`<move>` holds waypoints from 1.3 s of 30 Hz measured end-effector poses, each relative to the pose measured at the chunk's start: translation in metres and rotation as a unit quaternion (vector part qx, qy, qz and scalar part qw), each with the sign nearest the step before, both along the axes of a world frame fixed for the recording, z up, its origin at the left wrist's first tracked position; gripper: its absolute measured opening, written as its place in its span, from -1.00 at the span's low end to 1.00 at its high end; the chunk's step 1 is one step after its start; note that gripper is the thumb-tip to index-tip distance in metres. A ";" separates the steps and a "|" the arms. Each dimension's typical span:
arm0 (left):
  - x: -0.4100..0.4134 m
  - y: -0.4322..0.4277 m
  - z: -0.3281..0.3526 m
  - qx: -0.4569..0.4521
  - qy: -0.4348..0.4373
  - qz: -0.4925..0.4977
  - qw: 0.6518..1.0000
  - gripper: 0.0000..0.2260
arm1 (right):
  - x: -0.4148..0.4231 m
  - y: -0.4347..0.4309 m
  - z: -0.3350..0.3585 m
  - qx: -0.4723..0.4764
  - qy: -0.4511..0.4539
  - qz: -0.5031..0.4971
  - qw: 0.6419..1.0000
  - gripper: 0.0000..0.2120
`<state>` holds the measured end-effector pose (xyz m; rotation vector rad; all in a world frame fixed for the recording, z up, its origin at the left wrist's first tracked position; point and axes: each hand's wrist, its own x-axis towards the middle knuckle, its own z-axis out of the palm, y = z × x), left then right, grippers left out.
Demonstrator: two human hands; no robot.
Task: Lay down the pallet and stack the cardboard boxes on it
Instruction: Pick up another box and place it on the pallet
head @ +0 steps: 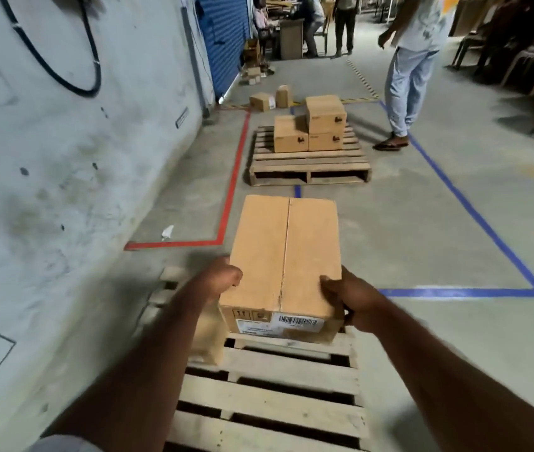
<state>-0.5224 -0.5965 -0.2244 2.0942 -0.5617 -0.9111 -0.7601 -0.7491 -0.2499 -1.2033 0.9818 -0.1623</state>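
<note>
Both hands (287, 293) clamp a cardboard box (283, 256) above a slatted pallet (278, 399) on grey concrete floor (422, 223).

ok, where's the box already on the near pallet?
Head view, lower centre-left: the placed box sits on the near pallet, behind the left forearm, beside the carried box.

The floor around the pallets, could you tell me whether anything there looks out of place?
Yes: a crumpled white scrap lies by the red tape line, and two loose boxes sit on the floor beyond the far pallet.
</note>
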 end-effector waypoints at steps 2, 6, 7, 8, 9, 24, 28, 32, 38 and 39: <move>0.029 0.002 -0.080 0.009 0.002 -0.012 1.000 -0.51 | 0.031 0.001 -0.085 0.002 -0.012 -0.019 1.000 -0.75; 0.062 0.008 -0.213 0.029 0.013 -0.021 0.999 -0.49 | 0.071 0.001 -0.222 0.006 -0.007 -0.025 1.000 -0.77; 0.066 0.010 -0.240 0.027 0.013 -0.025 0.999 -0.49 | 0.079 0.001 -0.251 0.010 -0.003 -0.031 0.999 -0.76; 0.073 0.010 -0.264 0.032 0.019 -0.030 0.999 -0.51 | 0.088 0.001 -0.276 0.010 0.005 -0.032 0.999 -0.76; 0.082 0.011 -0.289 0.038 0.020 -0.036 0.998 -0.55 | 0.097 0.001 -0.297 0.006 0.015 -0.029 0.999 -0.76; 0.187 0.023 -0.460 0.278 -0.220 -0.256 0.899 -0.30 | 0.194 0.029 -0.486 -0.058 0.053 -0.079 0.994 -0.89; 0.201 0.039 -0.474 0.269 -0.236 -0.320 0.877 -0.02 | 0.198 0.029 -0.492 -0.060 0.077 -0.077 0.992 -0.87; 0.204 0.054 -0.478 0.233 -0.336 -0.376 0.831 0.09 | 0.202 0.028 -0.496 -0.085 0.087 -0.080 0.989 -0.86; 0.195 0.055 -0.475 0.219 -0.406 -0.390 0.797 -0.11 | 0.205 0.024 -0.507 -0.061 0.080 -0.125 0.987 -0.74; 0.195 0.054 -0.473 0.219 -0.412 -0.393 0.793 -0.14 | 0.207 0.024 -0.507 -0.054 0.083 -0.131 0.986 -0.73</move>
